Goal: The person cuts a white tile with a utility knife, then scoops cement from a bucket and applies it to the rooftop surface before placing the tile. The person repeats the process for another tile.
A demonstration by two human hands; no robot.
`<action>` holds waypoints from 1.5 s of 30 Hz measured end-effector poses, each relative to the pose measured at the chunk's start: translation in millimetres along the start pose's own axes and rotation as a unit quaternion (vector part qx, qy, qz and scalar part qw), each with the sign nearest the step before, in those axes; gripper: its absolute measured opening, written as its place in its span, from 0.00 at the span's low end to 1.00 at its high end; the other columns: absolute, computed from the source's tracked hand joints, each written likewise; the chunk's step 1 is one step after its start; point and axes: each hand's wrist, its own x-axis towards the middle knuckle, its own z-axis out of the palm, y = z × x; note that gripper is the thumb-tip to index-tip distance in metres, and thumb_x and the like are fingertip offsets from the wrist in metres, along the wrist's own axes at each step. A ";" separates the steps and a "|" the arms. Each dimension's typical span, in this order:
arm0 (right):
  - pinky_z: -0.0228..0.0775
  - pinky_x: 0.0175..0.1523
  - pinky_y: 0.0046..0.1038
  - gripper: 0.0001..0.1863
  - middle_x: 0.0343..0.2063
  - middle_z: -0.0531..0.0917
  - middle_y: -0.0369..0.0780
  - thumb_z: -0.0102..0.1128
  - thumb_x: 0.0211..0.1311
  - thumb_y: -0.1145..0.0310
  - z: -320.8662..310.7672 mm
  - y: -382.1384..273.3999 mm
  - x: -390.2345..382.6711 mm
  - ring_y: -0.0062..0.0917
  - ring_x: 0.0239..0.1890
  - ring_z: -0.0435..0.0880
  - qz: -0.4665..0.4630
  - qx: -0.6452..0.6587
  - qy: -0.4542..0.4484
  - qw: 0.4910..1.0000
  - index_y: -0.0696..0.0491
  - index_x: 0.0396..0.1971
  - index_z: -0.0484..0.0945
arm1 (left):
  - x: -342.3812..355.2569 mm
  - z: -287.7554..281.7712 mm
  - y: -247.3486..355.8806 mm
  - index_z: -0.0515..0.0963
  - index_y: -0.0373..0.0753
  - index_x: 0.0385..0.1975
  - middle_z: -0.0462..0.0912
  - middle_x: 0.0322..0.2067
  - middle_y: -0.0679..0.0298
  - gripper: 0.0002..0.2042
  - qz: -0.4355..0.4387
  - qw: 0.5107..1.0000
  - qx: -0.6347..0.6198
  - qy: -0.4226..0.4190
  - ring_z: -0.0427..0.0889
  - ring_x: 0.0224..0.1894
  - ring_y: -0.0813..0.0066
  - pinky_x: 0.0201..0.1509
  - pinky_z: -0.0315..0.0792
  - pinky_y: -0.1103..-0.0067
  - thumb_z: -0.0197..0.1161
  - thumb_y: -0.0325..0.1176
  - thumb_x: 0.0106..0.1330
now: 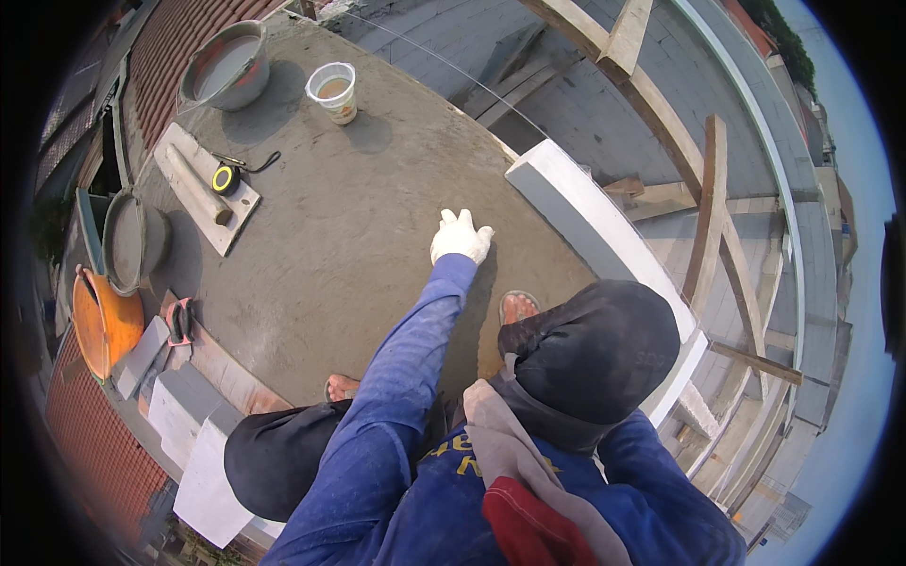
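"On a grey slab (pixel 311 311) among red-tiled roofs (pixel 175 52), we find a gloved left hand (pixel 462 238) extended over the surface; how does its grip stand?"

"Loose and empty, as far as we see; thumb and fingers are parted; whether they touch the slab we cannot tell; the right hand is out of our sight."

"And how far along do we judge the work?"

"Well along; the slab lies beneath and around that hand, coated and largely level-looking out toward the white edge block (pixel 604 226); its mottled tones suggest to us that some smoothing may be left, though how wet it is we cannot tell."

"And the gear?"

"Well apart, to the left; a pale board (pixel 226 238) lies flat, bearing a wooden bar (pixel 196 184) and a tape measure (pixel 226 179); beyond it we spot a grey bucket (pixel 157 243) and an orange bucket (pixel 123 307), no visible hand on either."
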 end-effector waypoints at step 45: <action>0.46 0.89 0.58 0.51 0.86 0.57 0.50 0.72 0.66 0.43 -37.9 -8.8 -14.1 0.53 0.87 0.53 -0.046 0.040 0.078 0.995 0.45 0.85 0.61 | -24.2 0.2 12.3 0.62 0.50 0.84 0.53 0.87 0.51 0.43 0.041 0.968 0.233 -0.083 0.65 0.83 0.48 0.78 0.75 0.56 0.76 0.38 0.70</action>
